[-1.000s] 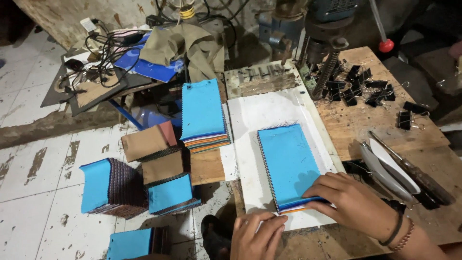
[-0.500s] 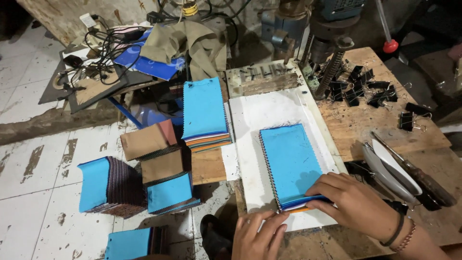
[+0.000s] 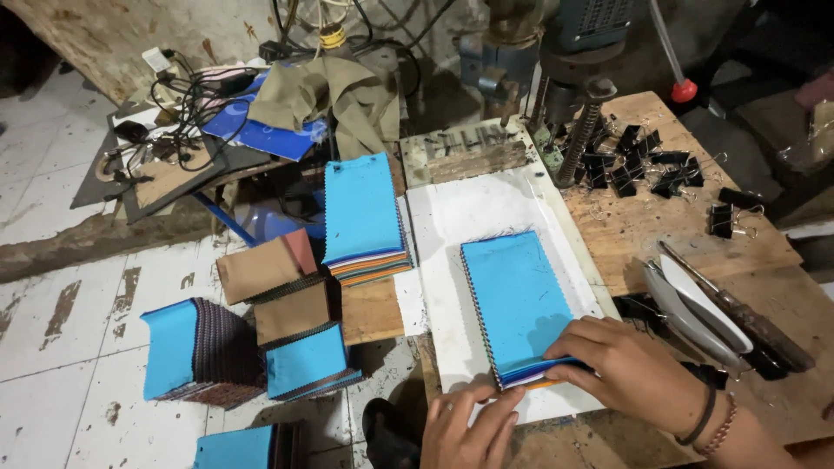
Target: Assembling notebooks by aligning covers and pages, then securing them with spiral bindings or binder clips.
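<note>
A stack of fabric swatches topped by a bright blue piece (image 3: 519, 297) lies on a white sheet (image 3: 469, 217) on the wooden workbench. My right hand (image 3: 630, 369) grips the stack's near right corner, fingers curled over its edge. My left hand (image 3: 473, 428) rests flat on the white sheet just below the stack's near left corner, fingertips touching the stack's edge. A second, taller swatch stack with a blue top (image 3: 365, 215) sits on a wooden block to the left.
Several black binder clips (image 3: 647, 169) are scattered on the bench at the back right, by a drill press with a spring (image 3: 578, 130). A knife and metal blades (image 3: 712, 308) lie right of the stack. More swatch bundles (image 3: 204, 352) stand on the tiled floor at left.
Both hands stay at the near end of the blue-topped stack; the right hand's fingers have shifted slightly along its edge. The stack has not moved noticeably.
</note>
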